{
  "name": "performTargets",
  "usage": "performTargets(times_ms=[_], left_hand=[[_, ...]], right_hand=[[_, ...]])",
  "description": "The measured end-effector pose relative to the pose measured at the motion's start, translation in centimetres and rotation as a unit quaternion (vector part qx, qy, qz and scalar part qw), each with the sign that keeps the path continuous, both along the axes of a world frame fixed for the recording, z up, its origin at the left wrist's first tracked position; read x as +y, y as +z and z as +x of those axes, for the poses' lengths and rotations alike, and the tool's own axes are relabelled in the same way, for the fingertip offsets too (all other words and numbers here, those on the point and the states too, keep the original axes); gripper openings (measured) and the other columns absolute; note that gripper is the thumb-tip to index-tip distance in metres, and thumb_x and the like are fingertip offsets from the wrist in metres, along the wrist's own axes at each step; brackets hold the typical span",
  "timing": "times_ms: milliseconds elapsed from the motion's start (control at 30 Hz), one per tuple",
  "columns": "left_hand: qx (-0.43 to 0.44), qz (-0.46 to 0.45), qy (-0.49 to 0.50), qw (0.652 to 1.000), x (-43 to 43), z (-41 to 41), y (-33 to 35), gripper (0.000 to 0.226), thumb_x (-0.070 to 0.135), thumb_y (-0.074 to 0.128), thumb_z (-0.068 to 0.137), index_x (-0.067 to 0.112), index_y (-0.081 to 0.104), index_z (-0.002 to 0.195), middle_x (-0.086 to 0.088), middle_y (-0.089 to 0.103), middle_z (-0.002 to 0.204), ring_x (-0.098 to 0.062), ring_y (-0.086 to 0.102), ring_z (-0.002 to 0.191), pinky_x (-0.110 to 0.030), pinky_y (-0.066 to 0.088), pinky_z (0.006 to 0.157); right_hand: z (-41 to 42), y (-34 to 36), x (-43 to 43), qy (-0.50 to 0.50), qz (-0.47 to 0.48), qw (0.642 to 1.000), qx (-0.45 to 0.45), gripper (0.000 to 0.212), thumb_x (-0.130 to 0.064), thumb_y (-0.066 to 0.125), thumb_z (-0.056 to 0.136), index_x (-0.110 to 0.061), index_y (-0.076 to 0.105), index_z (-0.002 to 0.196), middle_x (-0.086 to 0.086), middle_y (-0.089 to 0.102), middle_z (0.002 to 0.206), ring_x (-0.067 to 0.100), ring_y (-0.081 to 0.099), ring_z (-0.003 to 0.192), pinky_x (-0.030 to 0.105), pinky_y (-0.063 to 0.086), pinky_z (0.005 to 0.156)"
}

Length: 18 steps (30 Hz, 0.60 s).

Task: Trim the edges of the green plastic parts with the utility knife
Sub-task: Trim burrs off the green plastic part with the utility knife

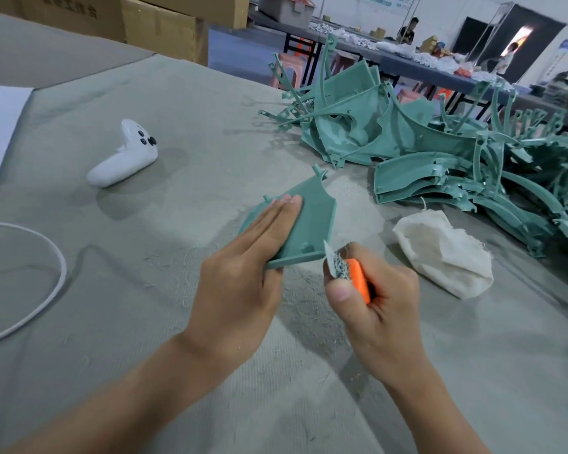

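Cloth table (pixel 210 109); utility knife (pixel 358 276) at green part (pixel 312 217) corner.

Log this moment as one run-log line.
left hand: holds green plastic part | right hand: grips orange utility knife | blade: at part's near edge | stage: trimming

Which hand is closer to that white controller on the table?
Left. The left hand, holding the green part, sits to the right of the controller; the right hand, gripping the orange knife, is farther to the right.
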<state>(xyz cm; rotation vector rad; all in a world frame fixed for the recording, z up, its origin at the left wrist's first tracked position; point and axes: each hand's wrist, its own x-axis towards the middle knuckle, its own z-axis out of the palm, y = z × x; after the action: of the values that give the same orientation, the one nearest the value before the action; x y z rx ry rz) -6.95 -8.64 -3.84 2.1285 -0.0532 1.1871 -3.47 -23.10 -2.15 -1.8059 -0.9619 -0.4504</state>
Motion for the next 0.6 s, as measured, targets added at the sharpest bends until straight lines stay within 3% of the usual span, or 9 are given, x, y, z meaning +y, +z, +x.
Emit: performTargets(times_ms=[133,400,533,600], left_hand=[[-0.011,0.005,-0.016,1.000,0.0,0.0,0.0,0.055,-0.001,0.043,0.078,0.005,0.052,0.131,0.001,0.047,0.133,-0.012,0.047,0.124,-0.022,0.033,0.107],[-0.016,0.026,-0.012,0.999,-0.2,-0.1,-0.2,0.052,0.000,0.044,0.078,0.003,0.054,0.129,0.000,0.047,0.131,-0.012,0.045,0.124,-0.015,0.027,0.110],[-0.014,0.067,-0.026,0.997,-0.2,-0.1,-0.5,0.049,0.000,0.042,0.081,0.002,0.055,0.128,0.000,0.049,0.133,-0.012,0.045,0.126,-0.012,0.022,0.111],[-0.009,0.076,-0.034,0.996,-0.2,-0.1,-0.6,0.050,-0.001,0.041,0.080,0.002,0.055,0.128,-0.001,0.049,0.134,-0.012,0.045,0.127,-0.013,0.022,0.112]], right_hand=[[0.0,0.1,0.0,0.003,-0.003,1.000,0.003,0.076,-0.067,0.043,0.094,0.000,0.041,0.059,0.004,0.029,0.053,0.009,0.027,0.047,0.014,0.022,0.047],[0.4,0.3,0.0,-0.012,0.012,1.000,0.004,0.060,-0.066,0.041,0.096,-0.017,0.033,0.061,0.001,0.027,0.057,0.000,0.024,0.049,0.009,0.020,0.049],[1.2,0.2,-0.2,-0.049,0.029,0.996,0.064,0.054,-0.072,0.042,0.091,-0.027,0.027,0.063,0.005,0.029,0.057,0.005,0.024,0.051,0.021,0.022,0.048],[1.7,0.2,-0.3,-0.073,0.036,0.990,0.111,0.053,-0.069,0.046,0.089,-0.027,0.033,0.060,-0.003,0.030,0.053,0.005,0.027,0.050,0.027,0.024,0.047]])
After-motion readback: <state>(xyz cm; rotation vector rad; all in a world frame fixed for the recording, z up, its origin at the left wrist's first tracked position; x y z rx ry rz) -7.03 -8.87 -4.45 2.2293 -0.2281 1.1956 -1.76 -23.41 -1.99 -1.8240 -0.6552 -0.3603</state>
